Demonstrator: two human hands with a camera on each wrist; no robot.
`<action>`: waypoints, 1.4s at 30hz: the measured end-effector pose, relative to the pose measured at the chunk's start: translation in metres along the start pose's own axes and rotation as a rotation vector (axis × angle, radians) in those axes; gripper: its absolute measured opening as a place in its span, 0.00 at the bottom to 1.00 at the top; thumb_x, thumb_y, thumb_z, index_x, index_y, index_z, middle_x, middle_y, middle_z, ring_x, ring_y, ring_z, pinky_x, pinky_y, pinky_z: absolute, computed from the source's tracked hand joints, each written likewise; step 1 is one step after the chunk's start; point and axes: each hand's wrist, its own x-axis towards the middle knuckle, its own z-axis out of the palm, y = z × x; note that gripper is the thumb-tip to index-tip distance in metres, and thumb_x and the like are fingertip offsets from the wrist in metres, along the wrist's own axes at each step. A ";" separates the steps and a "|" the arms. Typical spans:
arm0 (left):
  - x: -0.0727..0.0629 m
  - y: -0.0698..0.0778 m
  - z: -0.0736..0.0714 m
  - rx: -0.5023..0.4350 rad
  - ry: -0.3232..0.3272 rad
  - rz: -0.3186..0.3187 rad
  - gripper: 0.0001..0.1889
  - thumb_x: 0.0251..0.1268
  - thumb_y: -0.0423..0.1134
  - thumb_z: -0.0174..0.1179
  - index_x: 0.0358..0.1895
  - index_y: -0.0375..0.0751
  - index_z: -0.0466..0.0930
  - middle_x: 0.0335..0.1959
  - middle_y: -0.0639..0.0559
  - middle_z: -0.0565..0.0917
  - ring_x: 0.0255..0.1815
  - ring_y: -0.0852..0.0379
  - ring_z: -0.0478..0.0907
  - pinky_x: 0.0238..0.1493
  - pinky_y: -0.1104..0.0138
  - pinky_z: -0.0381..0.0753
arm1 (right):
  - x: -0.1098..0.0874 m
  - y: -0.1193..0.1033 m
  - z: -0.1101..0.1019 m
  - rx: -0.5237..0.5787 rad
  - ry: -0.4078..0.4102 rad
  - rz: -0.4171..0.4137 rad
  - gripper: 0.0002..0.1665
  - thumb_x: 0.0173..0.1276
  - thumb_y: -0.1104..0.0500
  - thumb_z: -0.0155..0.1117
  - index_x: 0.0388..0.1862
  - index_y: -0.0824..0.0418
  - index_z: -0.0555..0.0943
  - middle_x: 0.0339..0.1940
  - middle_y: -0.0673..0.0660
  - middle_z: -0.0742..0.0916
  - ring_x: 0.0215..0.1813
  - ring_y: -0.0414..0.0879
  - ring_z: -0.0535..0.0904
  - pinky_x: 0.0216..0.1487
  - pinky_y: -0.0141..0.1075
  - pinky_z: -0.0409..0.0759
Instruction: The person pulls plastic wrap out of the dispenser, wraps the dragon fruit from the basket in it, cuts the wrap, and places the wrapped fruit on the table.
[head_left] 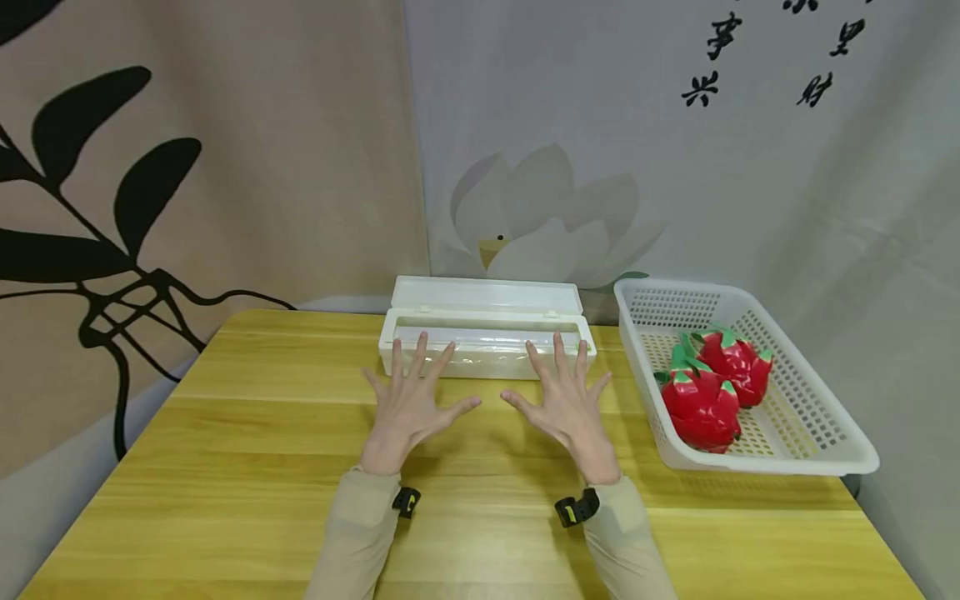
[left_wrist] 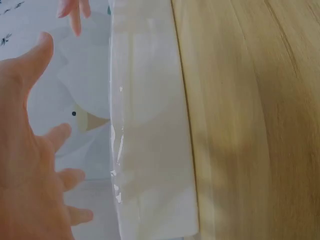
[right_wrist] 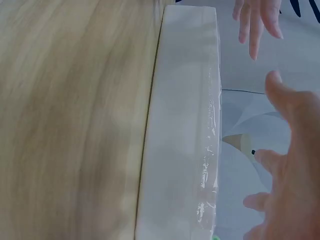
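Note:
A long white plastic box (head_left: 491, 363) stands at the back of the table, its lid (head_left: 486, 293) tipped back. Clear film clings over its front edge, and a pale roll (head_left: 487, 336) shows inside. My left hand (head_left: 405, 408) hovers before the box's left half, fingers spread and straight, holding nothing. Likewise spread and holding nothing, my right hand (head_left: 562, 404) is before the right half. Both wrist views show the box's front wall (left_wrist: 155, 125) beside the hands; whether any fingertip touches it I cannot tell.
To the right, a white perforated basket (head_left: 817, 400) holds red dragon fruits (head_left: 701, 408) with green tips. The wooden table (head_left: 225, 483) ends at a printed cloth backdrop (head_left: 315, 150) behind the box. Black straps are on both wrists.

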 end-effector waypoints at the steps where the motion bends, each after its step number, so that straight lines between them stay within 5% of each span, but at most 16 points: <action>1: 0.001 0.000 0.000 -0.004 0.004 0.008 0.46 0.53 0.75 0.51 0.74 0.62 0.52 0.78 0.44 0.47 0.77 0.31 0.34 0.59 0.22 0.38 | 0.001 0.001 0.001 0.002 0.028 -0.002 0.48 0.61 0.28 0.53 0.76 0.44 0.55 0.79 0.62 0.52 0.76 0.71 0.43 0.59 0.79 0.46; 6: 0.010 -0.012 0.001 -0.029 0.128 0.147 0.36 0.59 0.55 0.63 0.69 0.47 0.65 0.69 0.39 0.67 0.72 0.31 0.58 0.66 0.33 0.56 | 0.011 0.012 0.006 0.073 0.319 -0.089 0.33 0.64 0.49 0.65 0.63 0.62 0.73 0.64 0.67 0.76 0.63 0.66 0.72 0.59 0.60 0.73; 10: 0.021 -0.034 0.006 -0.060 0.290 0.309 0.24 0.52 0.33 0.69 0.56 0.36 0.77 0.55 0.39 0.81 0.59 0.37 0.74 0.63 0.47 0.72 | 0.024 0.031 0.008 0.085 0.468 -0.220 0.23 0.58 0.60 0.71 0.51 0.68 0.79 0.51 0.66 0.83 0.52 0.63 0.78 0.53 0.53 0.78; 13: 0.028 -0.052 0.011 -0.038 0.344 0.356 0.23 0.51 0.30 0.69 0.53 0.37 0.79 0.53 0.41 0.82 0.57 0.41 0.75 0.62 0.50 0.73 | 0.032 0.047 0.009 0.052 0.429 -0.263 0.24 0.56 0.59 0.72 0.51 0.66 0.80 0.51 0.65 0.83 0.54 0.62 0.77 0.55 0.53 0.76; 18: 0.035 -0.075 0.016 -0.012 0.330 0.372 0.29 0.46 0.31 0.72 0.57 0.41 0.77 0.56 0.44 0.80 0.59 0.43 0.73 0.63 0.48 0.71 | 0.038 0.069 0.011 0.036 0.308 -0.257 0.29 0.51 0.58 0.76 0.53 0.63 0.80 0.54 0.63 0.83 0.57 0.62 0.75 0.55 0.55 0.75; 22: 0.040 -0.085 0.018 -0.019 0.343 0.379 0.31 0.42 0.29 0.74 0.57 0.42 0.78 0.55 0.44 0.81 0.57 0.44 0.73 0.59 0.49 0.73 | 0.041 0.078 0.016 0.051 0.298 -0.279 0.27 0.49 0.60 0.77 0.50 0.61 0.82 0.50 0.61 0.85 0.55 0.62 0.76 0.54 0.55 0.75; 27: 0.045 -0.091 0.018 -0.038 0.400 0.379 0.23 0.45 0.27 0.71 0.51 0.40 0.82 0.49 0.45 0.84 0.52 0.44 0.76 0.53 0.50 0.76 | 0.047 0.082 0.018 0.096 0.339 -0.300 0.19 0.53 0.61 0.73 0.45 0.60 0.85 0.45 0.59 0.87 0.50 0.59 0.78 0.54 0.51 0.75; 37: 0.057 -0.094 0.012 -0.171 0.381 0.378 0.09 0.56 0.34 0.65 0.40 0.36 0.87 0.38 0.43 0.85 0.40 0.46 0.79 0.44 0.57 0.80 | 0.054 0.083 0.009 0.241 0.256 -0.218 0.12 0.59 0.59 0.68 0.41 0.60 0.87 0.43 0.60 0.88 0.51 0.58 0.76 0.55 0.49 0.74; 42: 0.062 -0.093 0.008 -0.274 0.353 0.316 0.08 0.57 0.33 0.64 0.38 0.35 0.87 0.39 0.42 0.85 0.43 0.44 0.80 0.47 0.55 0.81 | 0.060 0.083 0.008 0.283 0.278 -0.197 0.09 0.61 0.61 0.66 0.39 0.62 0.88 0.41 0.60 0.89 0.50 0.58 0.77 0.54 0.49 0.75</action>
